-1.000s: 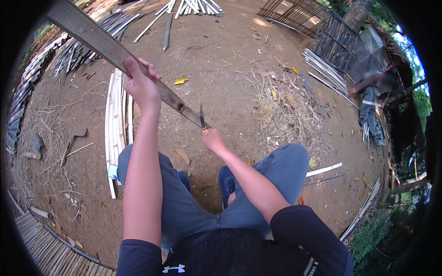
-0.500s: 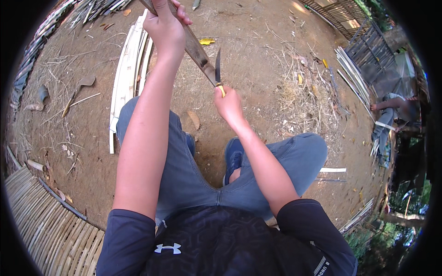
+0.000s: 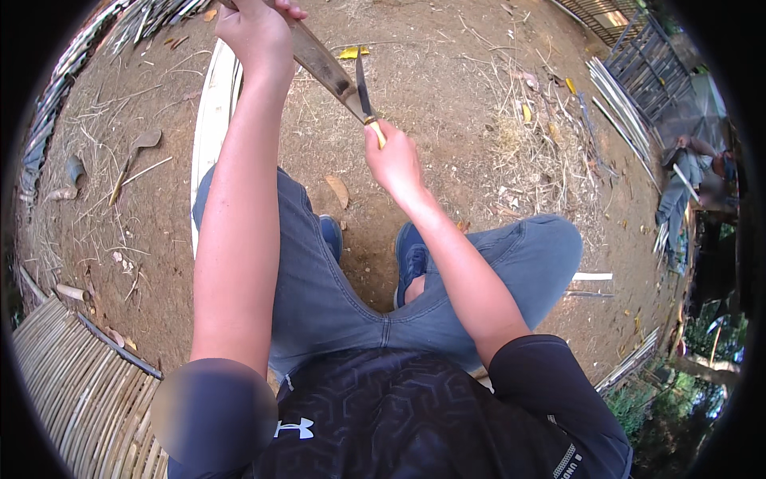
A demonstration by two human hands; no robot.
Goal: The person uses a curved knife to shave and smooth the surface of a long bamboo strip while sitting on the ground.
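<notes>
top centre, my left hand [image 3: 257,36] clamps the bamboo strip [image 3: 323,64] steady; my right hand [image 3: 392,160] grips the knife [image 3: 363,89], blade set against it.

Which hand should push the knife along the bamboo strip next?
Probably the right hand: it already grips the knife, blade on the bamboo strip. The left hand is holding that strip.

bare dirt ground [image 3: 479,104] | bamboo slats [image 3: 72,391] | daylight
</notes>
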